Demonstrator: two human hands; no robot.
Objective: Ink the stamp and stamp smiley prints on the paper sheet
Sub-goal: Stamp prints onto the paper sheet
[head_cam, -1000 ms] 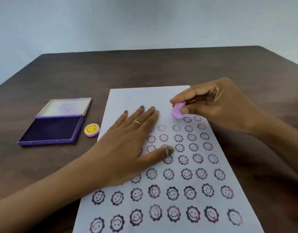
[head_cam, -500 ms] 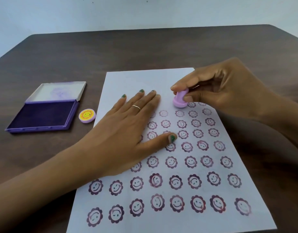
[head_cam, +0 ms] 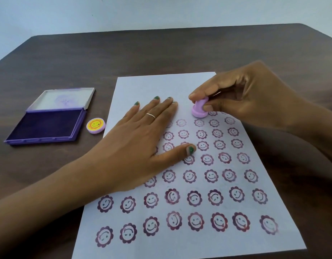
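A white paper sheet (head_cam: 142, 86) lies on the dark table, covered with several rows of purple smiley prints. My right hand (head_cam: 251, 96) pinches a small lilac stamp (head_cam: 199, 108) between thumb and fingers, its face down on the paper at the upper end of the prints. My left hand (head_cam: 141, 143) lies flat on the sheet's left half, fingers spread, and covers some prints. An open purple ink pad (head_cam: 47, 124) with its lid folded back sits left of the sheet.
A round lilac cap with a yellow smiley sticker (head_cam: 95, 125) rests between the ink pad and the paper. The dark wooden table (head_cam: 161, 51) stretches back to a pale wall. Its far corners are rounded.
The stamp has turned from tilted above the paper to face down on it. My left hand has stayed flat on the sheet. The view shifted slightly.
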